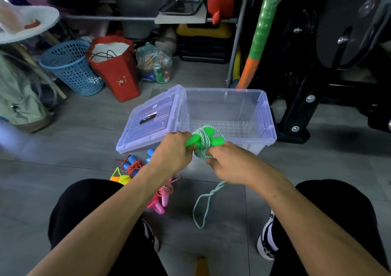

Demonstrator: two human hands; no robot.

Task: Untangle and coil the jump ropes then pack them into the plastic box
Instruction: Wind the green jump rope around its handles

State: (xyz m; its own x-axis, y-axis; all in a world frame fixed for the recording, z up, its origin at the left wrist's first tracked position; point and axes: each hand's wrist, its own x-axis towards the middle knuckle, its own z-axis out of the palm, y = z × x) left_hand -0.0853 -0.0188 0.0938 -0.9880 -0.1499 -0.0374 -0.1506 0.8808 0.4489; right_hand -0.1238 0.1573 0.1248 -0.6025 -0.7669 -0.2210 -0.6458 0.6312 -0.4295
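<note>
Hands (pixel 173 155) grip twisted (green) rope (pixel 204 141).

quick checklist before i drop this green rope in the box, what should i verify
1. Plastic box open, lid off and leaning at its left side: ok.
2. Box floor free of other ropes: ok.
3. Left hand grips the green handles: ok.
4. Green rope fully coiled: not ok, a tail hangs below the right hand to the floor.
5. Wrap secured so it will not unwind: cannot tell.
6. Other ropes, blue-handled, yellow and pink, on the floor: not yet packed.
</note>
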